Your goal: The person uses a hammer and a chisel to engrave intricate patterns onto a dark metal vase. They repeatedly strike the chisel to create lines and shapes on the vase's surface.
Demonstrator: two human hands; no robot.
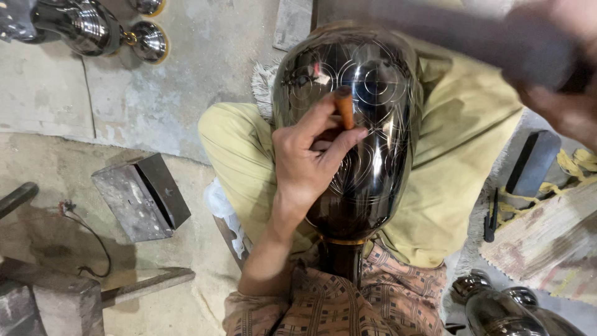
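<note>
Head view: left hand pinching small orange-brown punch upright against engraved dark metal vase, braced across lap for steadiness. Right hand, blurred at far right, closed around dark hammer handle.

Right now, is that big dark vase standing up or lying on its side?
Lying on its side. The dark engraved vase rests across the person's lap, narrow neck toward the body, while the left hand presses a small tool against it.

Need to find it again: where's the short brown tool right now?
The brown tool is centre frame, pinched in the left hand against the engraved dark vase.
</note>
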